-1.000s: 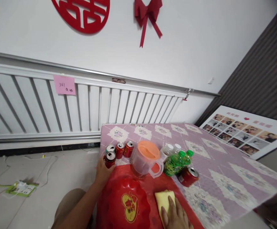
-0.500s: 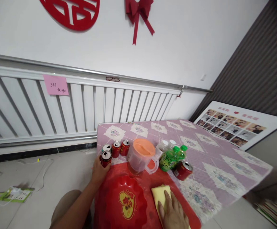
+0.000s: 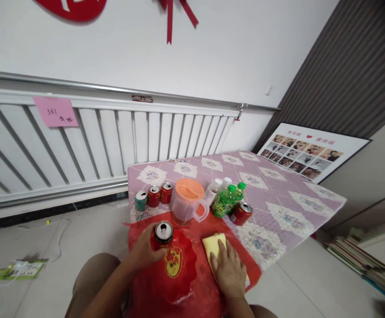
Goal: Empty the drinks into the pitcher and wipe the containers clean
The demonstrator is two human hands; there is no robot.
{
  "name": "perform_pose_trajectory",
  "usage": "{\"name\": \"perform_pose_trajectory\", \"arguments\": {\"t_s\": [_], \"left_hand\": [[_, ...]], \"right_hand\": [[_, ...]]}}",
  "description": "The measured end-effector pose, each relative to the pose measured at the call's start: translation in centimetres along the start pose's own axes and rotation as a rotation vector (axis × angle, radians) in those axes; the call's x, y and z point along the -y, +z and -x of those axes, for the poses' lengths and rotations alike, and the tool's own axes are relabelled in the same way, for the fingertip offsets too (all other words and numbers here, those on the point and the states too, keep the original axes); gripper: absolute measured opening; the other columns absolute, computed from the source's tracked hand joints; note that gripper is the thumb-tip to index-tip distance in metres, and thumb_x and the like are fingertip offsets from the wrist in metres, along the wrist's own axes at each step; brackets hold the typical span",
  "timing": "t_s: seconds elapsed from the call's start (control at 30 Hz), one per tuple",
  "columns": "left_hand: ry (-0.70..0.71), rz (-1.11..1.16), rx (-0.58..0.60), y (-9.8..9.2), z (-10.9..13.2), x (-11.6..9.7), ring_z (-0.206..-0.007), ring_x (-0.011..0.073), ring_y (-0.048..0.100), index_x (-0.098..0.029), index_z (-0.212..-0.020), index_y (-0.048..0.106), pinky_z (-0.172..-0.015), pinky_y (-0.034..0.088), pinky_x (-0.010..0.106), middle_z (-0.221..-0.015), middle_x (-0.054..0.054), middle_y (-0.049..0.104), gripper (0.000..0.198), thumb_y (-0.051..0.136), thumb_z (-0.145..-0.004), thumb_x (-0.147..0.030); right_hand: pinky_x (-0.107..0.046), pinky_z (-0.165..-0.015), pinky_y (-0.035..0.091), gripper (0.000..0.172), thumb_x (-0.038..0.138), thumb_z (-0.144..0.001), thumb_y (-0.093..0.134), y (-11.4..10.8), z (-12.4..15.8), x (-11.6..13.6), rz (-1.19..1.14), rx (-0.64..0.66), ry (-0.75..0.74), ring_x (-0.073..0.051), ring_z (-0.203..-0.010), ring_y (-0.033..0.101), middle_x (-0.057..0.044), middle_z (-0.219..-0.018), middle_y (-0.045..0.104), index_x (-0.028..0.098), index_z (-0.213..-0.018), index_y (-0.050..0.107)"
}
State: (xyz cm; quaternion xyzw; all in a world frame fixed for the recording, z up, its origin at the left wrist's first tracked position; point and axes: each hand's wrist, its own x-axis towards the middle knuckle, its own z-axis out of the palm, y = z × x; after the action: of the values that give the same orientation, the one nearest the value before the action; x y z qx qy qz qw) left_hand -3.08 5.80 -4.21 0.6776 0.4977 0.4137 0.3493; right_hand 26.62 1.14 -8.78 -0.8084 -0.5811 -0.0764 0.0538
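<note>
My left hand (image 3: 144, 251) is closed around a red drink can (image 3: 163, 233) and holds it over the near left part of a red scalloped plate (image 3: 175, 274) with a yellow heart in its middle. My right hand (image 3: 228, 269) lies flat, fingers stretched, on a yellow cloth (image 3: 212, 244) that rests on the red plastic sheet (image 3: 243, 265) at the table's near edge.
Three cans (image 3: 153, 196) stand in a row at the table's left. Behind the plate are a clear jug with an orange lid (image 3: 187, 204), green-capped bottles (image 3: 227, 199) and a tipped red can (image 3: 241, 213). A white radiator (image 3: 113, 141) lines the wall; books (image 3: 361, 260) lie on the floor.
My left hand has lifted the red can from the table's left edge and brought it toward me, over the plate. The right hand stays on the cloth. The view has tilted down.
</note>
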Motion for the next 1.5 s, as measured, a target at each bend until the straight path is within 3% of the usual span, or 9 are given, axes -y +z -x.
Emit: {"name": "perform_pose_trajectory", "arguments": {"t_s": [0.23, 0.57, 0.67, 0.8, 0.9, 1.0, 1.2, 1.33, 1.5], "left_hand": [[0.013, -0.155, 0.175, 1.8, 1.6, 0.3, -0.112, 0.0347, 0.059, -0.024, -0.117, 0.060, -0.103, 0.039, 0.052, -0.119, 0.010, 0.066, 0.066, 0.073, -0.052, -0.019], [0.062, -0.094, 0.265, 0.7, 1.3, 0.5, -0.126, 0.0332, 0.051, -0.025, -0.132, 0.051, -0.109, 0.036, 0.050, -0.134, 0.010, 0.058, 0.081, 0.075, -0.055, -0.020], [0.038, -0.082, 0.187, 0.6, 1.8, 0.7, -0.131, 0.0341, 0.046, -0.024, -0.137, 0.045, -0.111, 0.033, 0.053, -0.141, 0.012, 0.052, 0.089, 0.075, -0.053, -0.019], [-0.029, -0.083, -0.066, 1.7, 3.4, 0.6, -0.127, 0.0336, 0.050, -0.019, -0.130, 0.048, -0.110, 0.034, 0.054, -0.134, 0.014, 0.056, 0.074, 0.071, -0.059, -0.021], [-0.049, -0.057, -0.262, 3.1, 5.0, 0.0, -0.121, 0.0325, 0.053, -0.018, -0.122, 0.050, -0.107, 0.039, 0.054, -0.125, 0.012, 0.058, 0.061, 0.067, -0.064, -0.025], [-0.065, -0.018, -0.351, 4.6, 6.2, -0.7, -0.118, 0.0301, 0.054, -0.018, -0.121, 0.049, -0.105, 0.041, 0.054, -0.124, 0.011, 0.055, 0.057, 0.066, -0.067, -0.024], [-0.079, 0.085, -0.409, 6.3, 6.4, -1.5, -0.120, 0.0301, 0.052, -0.018, -0.122, 0.048, -0.104, 0.041, 0.054, -0.124, 0.011, 0.052, 0.059, 0.066, -0.066, -0.021], [-0.078, 0.109, -0.417, 6.7, 5.8, -1.5, -0.121, 0.0302, 0.051, -0.018, -0.123, 0.048, -0.105, 0.040, 0.052, -0.126, 0.011, 0.053, 0.062, 0.065, -0.064, -0.018], [-0.088, 0.108, -0.391, 6.4, 4.6, -1.0, -0.124, 0.0304, 0.048, -0.016, -0.126, 0.046, -0.108, 0.037, 0.052, -0.129, 0.014, 0.051, 0.065, 0.066, -0.064, -0.019]], "right_hand": [[-0.047, -0.099, 0.037, 0.053, 0.041, -0.093, 0.037, -0.5, 0.1, 0.2, -0.012, 0.018, 0.015, -0.030, -0.130, 0.042, -0.013, -0.147, 0.044, 0.019, -0.140, 0.044], [-0.047, -0.102, 0.036, 0.055, 0.041, -0.094, 0.038, -1.5, -0.1, -0.3, -0.057, 0.114, -0.016, -0.030, -0.134, 0.038, -0.012, -0.152, 0.037, 0.018, -0.143, 0.040], [-0.050, -0.104, 0.035, 0.058, 0.043, -0.092, 0.040, -2.0, -0.2, -0.9, -0.137, 0.109, -0.031, -0.030, -0.136, 0.036, -0.012, -0.153, 0.036, 0.018, -0.144, 0.039], [-0.053, -0.106, 0.034, 0.057, 0.038, -0.087, 0.046, -2.9, 0.4, -0.4, -0.335, -0.075, -0.072, -0.031, -0.134, 0.039, -0.015, -0.147, 0.044, 0.015, -0.139, 0.045], [-0.046, -0.107, 0.039, 0.048, 0.032, -0.086, 0.045, -3.6, 1.5, 2.0, -0.623, -0.083, -0.239, -0.027, -0.125, 0.051, -0.016, -0.134, 0.058, 0.013, -0.129, 0.056], [-0.045, -0.106, 0.043, 0.046, 0.031, -0.086, 0.047, -3.9, 3.0, 5.4, -0.868, 0.009, -0.250, -0.026, -0.122, 0.056, -0.014, -0.130, 0.062, 0.015, -0.128, 0.058], [-0.044, -0.105, 0.045, 0.050, 0.022, -0.080, 0.052, -3.5, 4.8, 9.9, -1.115, 0.128, -0.159, -0.028, -0.123, 0.056, -0.016, -0.131, 0.061, 0.012, -0.128, 0.058], [-0.043, -0.101, 0.049, 0.054, 0.018, -0.075, 0.052, -2.9, 5.5, 10.8, -1.212, 0.131, -0.123, -0.027, -0.116, 0.061, -0.017, -0.127, 0.062, 0.011, -0.128, 0.057], [-0.041, -0.099, 0.050, 0.053, 0.027, -0.080, 0.052, -2.5, 6.6, 11.3, -1.247, 0.151, -0.109, -0.027, -0.116, 0.061, -0.020, -0.130, 0.060, 0.009, -0.130, 0.056]]}}
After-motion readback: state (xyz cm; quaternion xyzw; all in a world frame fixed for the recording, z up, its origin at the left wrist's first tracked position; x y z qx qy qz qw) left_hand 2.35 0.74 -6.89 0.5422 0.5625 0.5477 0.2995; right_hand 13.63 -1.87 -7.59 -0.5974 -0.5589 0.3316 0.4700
